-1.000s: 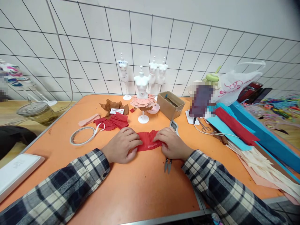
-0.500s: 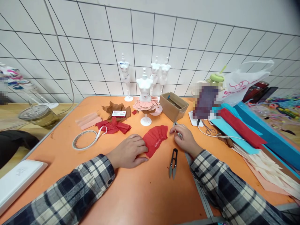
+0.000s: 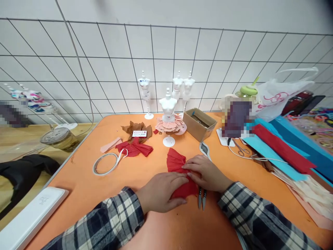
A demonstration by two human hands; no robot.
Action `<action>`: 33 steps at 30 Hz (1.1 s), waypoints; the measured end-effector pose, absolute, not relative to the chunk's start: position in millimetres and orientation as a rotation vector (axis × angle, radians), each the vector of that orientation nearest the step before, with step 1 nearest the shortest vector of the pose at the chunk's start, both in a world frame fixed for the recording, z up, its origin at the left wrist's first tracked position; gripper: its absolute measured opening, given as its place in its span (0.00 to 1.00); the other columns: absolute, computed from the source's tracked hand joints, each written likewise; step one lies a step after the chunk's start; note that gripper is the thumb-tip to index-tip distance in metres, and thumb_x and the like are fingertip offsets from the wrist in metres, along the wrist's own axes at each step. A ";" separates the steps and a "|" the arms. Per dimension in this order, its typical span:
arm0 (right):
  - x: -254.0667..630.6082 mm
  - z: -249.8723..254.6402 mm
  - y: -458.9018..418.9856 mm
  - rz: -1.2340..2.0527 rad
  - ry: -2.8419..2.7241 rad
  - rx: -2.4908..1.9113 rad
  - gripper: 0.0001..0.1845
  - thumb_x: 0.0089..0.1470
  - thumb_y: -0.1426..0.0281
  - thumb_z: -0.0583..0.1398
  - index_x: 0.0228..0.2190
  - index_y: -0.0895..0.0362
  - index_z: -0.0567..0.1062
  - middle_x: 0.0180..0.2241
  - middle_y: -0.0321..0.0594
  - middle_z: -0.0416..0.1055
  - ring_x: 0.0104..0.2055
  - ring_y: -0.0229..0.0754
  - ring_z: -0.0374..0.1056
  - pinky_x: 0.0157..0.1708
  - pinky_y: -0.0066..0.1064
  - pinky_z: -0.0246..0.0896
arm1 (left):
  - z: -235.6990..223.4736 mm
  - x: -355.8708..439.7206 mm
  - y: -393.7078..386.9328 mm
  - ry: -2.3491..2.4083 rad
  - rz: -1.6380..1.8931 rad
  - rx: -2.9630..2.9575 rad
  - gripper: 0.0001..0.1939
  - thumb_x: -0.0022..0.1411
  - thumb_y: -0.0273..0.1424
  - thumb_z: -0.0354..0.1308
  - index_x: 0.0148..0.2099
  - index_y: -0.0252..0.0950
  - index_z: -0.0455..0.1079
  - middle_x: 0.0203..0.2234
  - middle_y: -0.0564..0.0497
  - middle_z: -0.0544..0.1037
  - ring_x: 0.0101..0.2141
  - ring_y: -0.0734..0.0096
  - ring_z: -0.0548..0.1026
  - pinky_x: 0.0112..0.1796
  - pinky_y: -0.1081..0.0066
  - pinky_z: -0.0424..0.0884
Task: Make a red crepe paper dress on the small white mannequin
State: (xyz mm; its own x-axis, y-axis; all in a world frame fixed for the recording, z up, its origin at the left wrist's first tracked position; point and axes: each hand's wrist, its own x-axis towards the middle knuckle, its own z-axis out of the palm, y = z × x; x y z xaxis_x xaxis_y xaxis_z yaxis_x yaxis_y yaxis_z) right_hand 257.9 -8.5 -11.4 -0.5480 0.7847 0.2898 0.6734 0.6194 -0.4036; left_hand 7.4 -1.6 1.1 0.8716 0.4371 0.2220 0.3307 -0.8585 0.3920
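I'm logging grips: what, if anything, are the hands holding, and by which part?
The red piece: left hand on its near part, right hand at its middle. Whether pinched or only pressed, I cannot tell.

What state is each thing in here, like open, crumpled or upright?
Red pleated piece, fanned out, partly under left hand and right hand
Cardboard box, open
Tape roll, end unrolled
Snips, blade tips apart, handles mostly hidden
Front mannequin, upright, skirted
Brown piece, crumpled
Green-lidded bottle, lid on
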 end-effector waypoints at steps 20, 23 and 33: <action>248.8 -18.3 0.5 0.338 -2.289 -1.105 0.13 0.53 0.77 0.58 0.40 0.54 0.76 0.45 0.41 0.78 0.47 0.47 0.70 0.50 0.44 0.63 | -19.9 -19.0 40.1 1.301 0.586 2.346 0.08 0.63 0.33 0.55 0.36 0.38 0.74 0.33 0.48 0.79 0.37 0.61 0.74 0.42 0.62 0.67; 258.6 -21.4 1.9 0.328 -2.266 -1.103 0.11 0.54 0.77 0.58 0.38 0.53 0.76 0.43 0.41 0.79 0.47 0.47 0.70 0.50 0.43 0.64 | -15.0 -16.9 37.8 1.355 0.563 2.343 0.13 0.57 0.28 0.56 0.45 0.37 0.73 0.38 0.47 0.79 0.41 0.57 0.73 0.44 0.59 0.66; 277.0 -31.7 -2.0 0.362 -2.177 -1.193 0.10 0.57 0.75 0.57 0.37 0.53 0.76 0.41 0.43 0.78 0.45 0.46 0.71 0.48 0.44 0.66 | -10.3 -9.7 32.5 1.347 0.514 2.355 0.08 0.63 0.37 0.58 0.36 0.39 0.74 0.35 0.48 0.78 0.40 0.59 0.73 0.44 0.60 0.64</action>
